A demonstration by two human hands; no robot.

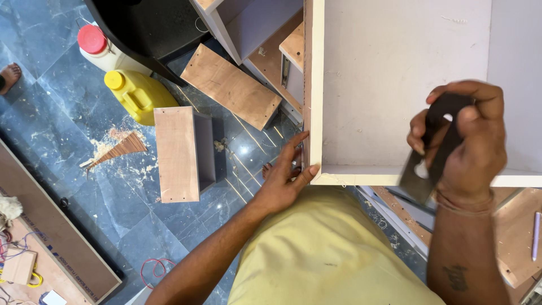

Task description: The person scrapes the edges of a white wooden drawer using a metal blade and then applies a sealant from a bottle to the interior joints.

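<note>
My left hand [284, 178] rests with spread fingers against the near left corner of a white laminated cabinet box [361, 85], the thumb on its front edge. My right hand [468, 144] is closed around a dark metal hand plane [433, 148], held above the box's near edge at the right. My yellow shirt fills the bottom middle.
Plywood drawer boxes [183, 153] and a plywood panel [230, 86] lie on the blue tiled floor [68, 113]. A yellow jug [138, 95] and a white jug with a red cap [99, 48] stand at upper left. Sawdust, a long board [56, 231] and wires lie at lower left. Another person's foot [9, 76] shows at the left edge.
</note>
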